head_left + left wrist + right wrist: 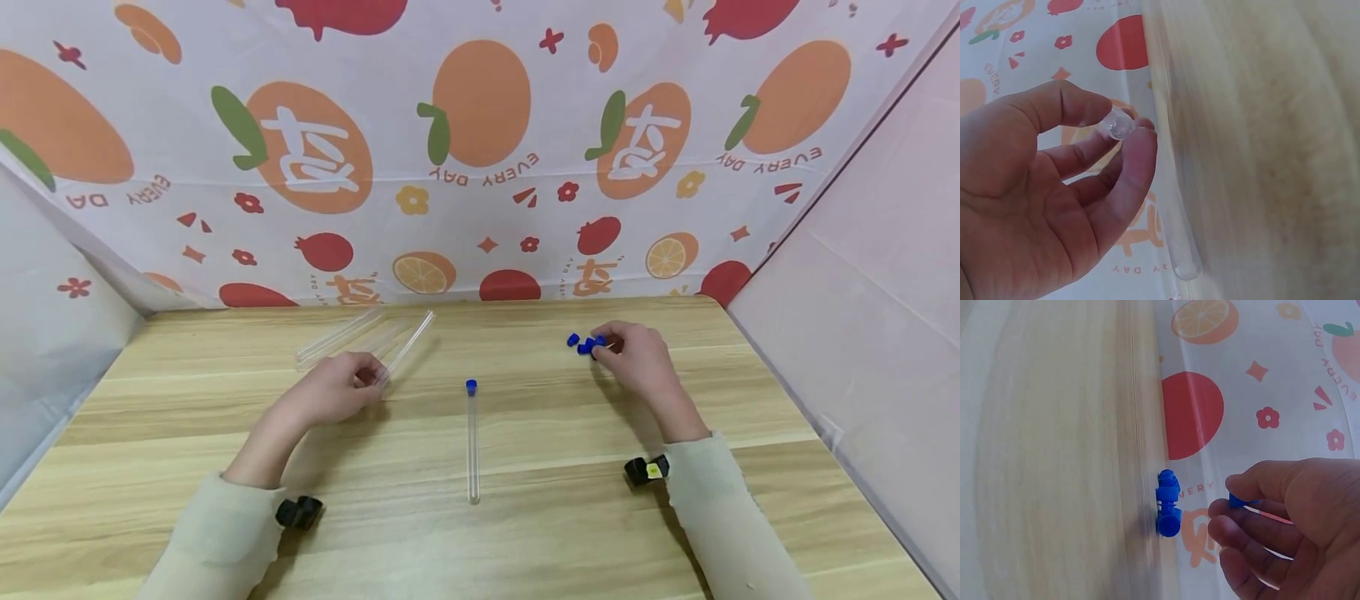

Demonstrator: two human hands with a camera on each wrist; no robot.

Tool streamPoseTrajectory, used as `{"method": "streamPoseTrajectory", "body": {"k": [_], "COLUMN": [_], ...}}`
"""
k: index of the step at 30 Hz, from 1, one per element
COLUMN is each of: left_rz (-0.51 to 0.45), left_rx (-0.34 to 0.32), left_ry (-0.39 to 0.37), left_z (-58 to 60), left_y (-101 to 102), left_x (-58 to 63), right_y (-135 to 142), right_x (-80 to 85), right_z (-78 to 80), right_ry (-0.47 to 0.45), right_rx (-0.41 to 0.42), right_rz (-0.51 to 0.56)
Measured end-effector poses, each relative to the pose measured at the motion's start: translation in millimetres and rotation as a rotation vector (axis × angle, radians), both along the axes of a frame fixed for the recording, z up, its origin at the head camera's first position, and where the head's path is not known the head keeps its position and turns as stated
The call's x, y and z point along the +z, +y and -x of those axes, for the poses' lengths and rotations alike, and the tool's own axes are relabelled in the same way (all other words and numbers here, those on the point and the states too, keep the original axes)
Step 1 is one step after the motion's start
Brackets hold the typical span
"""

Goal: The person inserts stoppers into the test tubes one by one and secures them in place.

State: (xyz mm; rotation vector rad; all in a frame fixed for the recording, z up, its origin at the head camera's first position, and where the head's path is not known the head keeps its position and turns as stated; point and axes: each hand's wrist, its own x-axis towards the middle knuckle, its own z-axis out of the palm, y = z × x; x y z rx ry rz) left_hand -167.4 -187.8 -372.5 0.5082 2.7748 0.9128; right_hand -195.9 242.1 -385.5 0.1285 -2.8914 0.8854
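Note:
My left hand (333, 392) pinches a clear test tube (412, 342) between thumb and fingers. The tube's rounded end (1120, 128) shows at the fingertips in the left wrist view. More clear tubes (337, 337) lie on the table behind that hand. On the right, my right hand (637, 354) pinches a small blue cap (1240, 501) between thumb and index finger. Several loose blue caps (1169, 519) sit on the table beside those fingertips. Between the hands lies a test tube (473, 450) with a blue cap (471, 387) on its far end.
The wood-grain table (555, 533) backs onto a fruit-print cloth (375, 233). Pale sheeting (862, 292) stands along the right side and also along the left. Each sleeve carries a small black wrist camera, the left one (298, 512) and the right one (647, 471).

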Motion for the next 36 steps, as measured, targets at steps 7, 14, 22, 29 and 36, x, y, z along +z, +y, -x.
{"method": "streamPoseTrajectory", "body": {"k": [7,14,22,29,36], "left_rz": [-0.054,-0.112,-0.157,-0.145,-0.204], "left_rx": [0.001,-0.035,-0.093,-0.127,-0.160], "left_ry": [0.007,0.001,0.006,0.015,-0.045], "left_z": [-1.9,-6.2,-8.4,-10.5,-12.3], "left_y": [7.1,15.5,18.6,25.2,31.3], "left_x": [3.7,8.9,7.6,7.3,9.3], "right_y": [-5.8,-11.4,-22.3,-26.3,-33.8], "right_x": [-2.1,-2.6,-2.8,-3.6,1.2], "right_z": [-0.6,-2.6,-3.0,-3.0,-4.1], "right_ry": [0.020,0.063,0.153,0.157,0.075], "right_rx": [0.026,0.036,0.107,0.174,0.202], "right_rz": [0.046,0.104,0.135,0.220,0.417]}}
